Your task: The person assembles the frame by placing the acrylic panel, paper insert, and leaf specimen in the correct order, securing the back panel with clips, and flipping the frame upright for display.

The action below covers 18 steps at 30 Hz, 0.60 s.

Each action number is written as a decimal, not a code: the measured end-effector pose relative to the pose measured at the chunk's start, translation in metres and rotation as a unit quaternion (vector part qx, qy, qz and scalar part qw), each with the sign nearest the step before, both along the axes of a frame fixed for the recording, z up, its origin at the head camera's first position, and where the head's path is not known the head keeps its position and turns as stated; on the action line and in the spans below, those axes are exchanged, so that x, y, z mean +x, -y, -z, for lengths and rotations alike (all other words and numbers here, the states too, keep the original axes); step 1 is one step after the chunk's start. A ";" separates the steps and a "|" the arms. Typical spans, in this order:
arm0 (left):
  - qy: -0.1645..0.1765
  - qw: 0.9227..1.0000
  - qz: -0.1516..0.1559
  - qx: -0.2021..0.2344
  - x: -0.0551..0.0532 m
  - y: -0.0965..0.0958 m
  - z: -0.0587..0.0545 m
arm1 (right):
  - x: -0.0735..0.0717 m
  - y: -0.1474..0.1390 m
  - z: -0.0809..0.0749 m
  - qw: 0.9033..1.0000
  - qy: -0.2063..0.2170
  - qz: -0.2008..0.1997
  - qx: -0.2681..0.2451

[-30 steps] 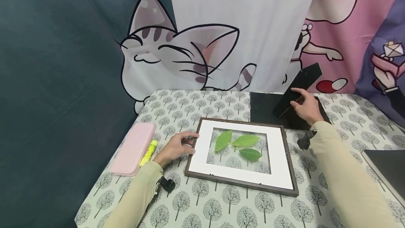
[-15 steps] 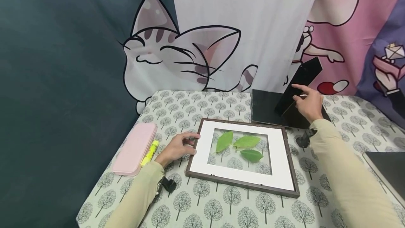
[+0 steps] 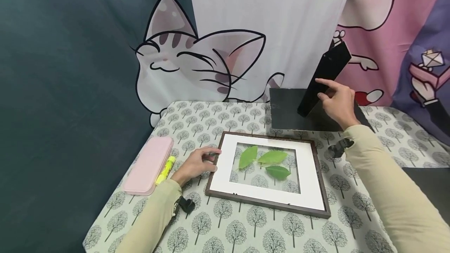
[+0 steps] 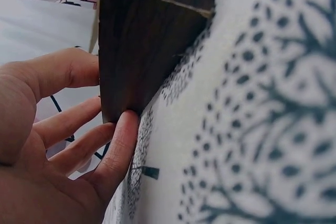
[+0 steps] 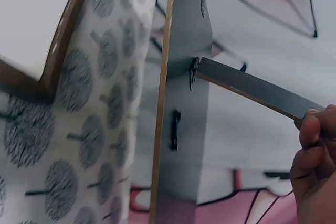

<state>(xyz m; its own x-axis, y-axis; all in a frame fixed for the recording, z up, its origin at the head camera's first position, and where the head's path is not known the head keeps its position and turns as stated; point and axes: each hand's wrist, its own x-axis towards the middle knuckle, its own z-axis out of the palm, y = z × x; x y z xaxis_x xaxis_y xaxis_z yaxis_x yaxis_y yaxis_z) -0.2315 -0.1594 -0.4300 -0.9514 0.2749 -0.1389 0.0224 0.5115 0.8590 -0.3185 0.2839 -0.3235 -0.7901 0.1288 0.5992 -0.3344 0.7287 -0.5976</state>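
Picture frame (image 3: 267,205) touched, black board (image 3: 286,108) held by its stand (image 3: 327,63)

At far left on the patterned worktop (image 3: 197,128) lie a pink case (image 3: 147,167) and, just beside it, a yellow marker (image 3: 165,170). Next comes the left hand (image 3: 195,163), its forearm angled in from below, thumb and fingers spread, tips resting against the frame's left edge. The picture frame lies flat at the centre, three green leaves (image 3: 272,157) within its white mat (image 3: 313,175).

Beyond the frame's far right side, the black board appears clear of the worktop, its stand leaning up and to the right. The right hand (image 3: 340,102) pinches that stand between thumb and fingers, arm reaching far forward. The step in hand looks like handling the board; the next move seems to call for a firm pinch, a level board and an undisturbed frame. A dark panel (image 3: 427,182) sits at far right.
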 end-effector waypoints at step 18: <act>-0.161 0.986 0.008 0.049 0.000 -0.043 -0.031 | 0.038 0.083 -0.006 0.995 0.002 -0.102 0.013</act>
